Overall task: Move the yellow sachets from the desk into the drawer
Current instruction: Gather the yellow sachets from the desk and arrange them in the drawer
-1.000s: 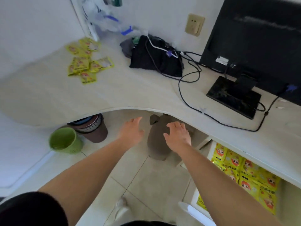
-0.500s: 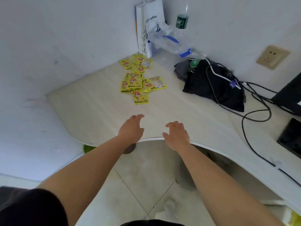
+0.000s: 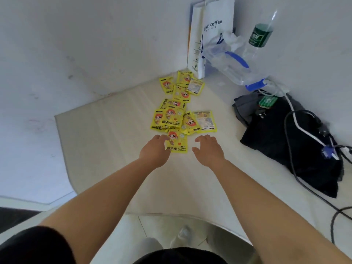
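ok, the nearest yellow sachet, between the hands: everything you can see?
The nearest sachet is a flat, glossy, plastic-looking yellow packet printed with a red-haired cartoon figure, white flowers and "HAND WARMER" at its near edge. It lies face up on the desk, its far end meeting the pile. The left hand overlaps its left edge; contact unclear.

Desk-corner materials: film, paper, plastic, cloth, laminate.
Yellow printed film sachets [image 3: 176, 119] glossy, slightly crinkled, toward the desk's back corner. Pale wood-grain desk top [image 3: 106, 141] matt, smooth, faintly ribbed. White paper carrier bag [image 3: 213, 35] matt, stiff. Clear plastic bag with blue handles [image 3: 228, 61] shiny, wrinkled. Clear plastic bottle with green label [image 3: 261, 35] glossy. Black cloth bundle [image 3: 304, 149] soft, matt, by the right edge; black rubbery cable [image 3: 308, 189] smooth, lying across it. White painted wall [image 3: 76, 44] matt, scuffed. Pale floor tiles [image 3: 171, 225] slight sheen.
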